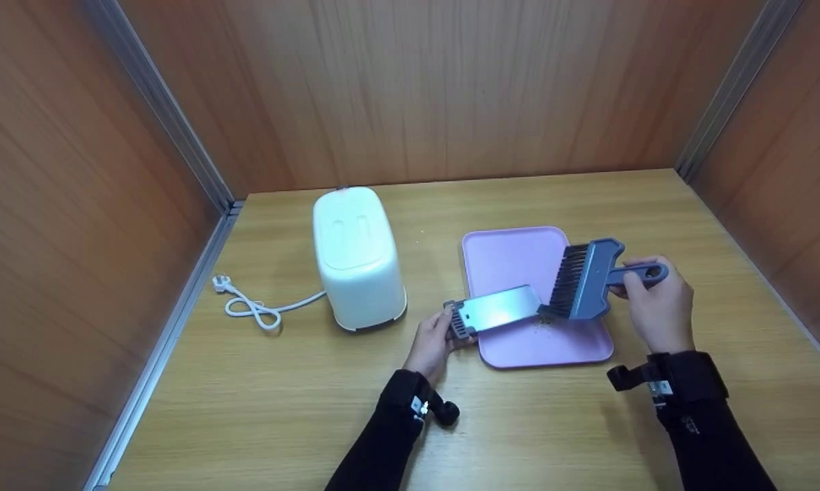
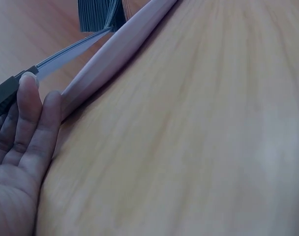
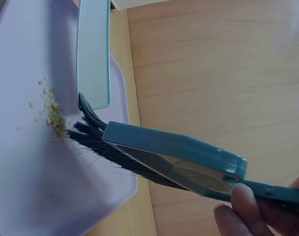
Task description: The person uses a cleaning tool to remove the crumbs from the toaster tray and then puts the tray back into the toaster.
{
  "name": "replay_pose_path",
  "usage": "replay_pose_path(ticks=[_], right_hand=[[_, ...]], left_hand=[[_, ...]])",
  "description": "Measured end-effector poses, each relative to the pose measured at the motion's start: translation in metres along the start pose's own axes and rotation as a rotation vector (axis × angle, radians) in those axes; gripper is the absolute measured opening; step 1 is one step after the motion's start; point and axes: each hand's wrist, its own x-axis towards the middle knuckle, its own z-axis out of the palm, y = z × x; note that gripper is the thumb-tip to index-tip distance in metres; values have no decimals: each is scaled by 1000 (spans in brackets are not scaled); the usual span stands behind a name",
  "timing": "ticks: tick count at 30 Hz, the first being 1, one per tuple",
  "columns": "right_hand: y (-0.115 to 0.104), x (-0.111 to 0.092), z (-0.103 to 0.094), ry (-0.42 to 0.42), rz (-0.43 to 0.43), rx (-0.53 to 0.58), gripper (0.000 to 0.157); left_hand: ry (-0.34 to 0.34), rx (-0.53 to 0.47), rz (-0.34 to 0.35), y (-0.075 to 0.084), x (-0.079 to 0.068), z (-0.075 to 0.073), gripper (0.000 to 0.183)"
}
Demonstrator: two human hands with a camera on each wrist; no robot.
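Enclosed booth point(image 1: 771, 157): wood-grain walls point(image 1: 451, 88), metal edging point(image 1: 164, 102)

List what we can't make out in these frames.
- Purple tray, parts of its surface: head view, covered by the metal plate and brush.
- White appliance, far side and underside: head view, hidden by its own body.
- Left hand: left wrist view, cut off by the left edge.
- Right hand: right wrist view, cut off by the frame edges.
- Crumbs, what they're from: right wrist view, too small.
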Motion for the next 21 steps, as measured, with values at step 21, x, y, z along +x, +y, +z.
replay_pose_path(ticks=[21], right_hand=[[-9,-2,-6,89,-9,23,22]], left_hand=[[-7,50,12,-1,2,-2,45]])
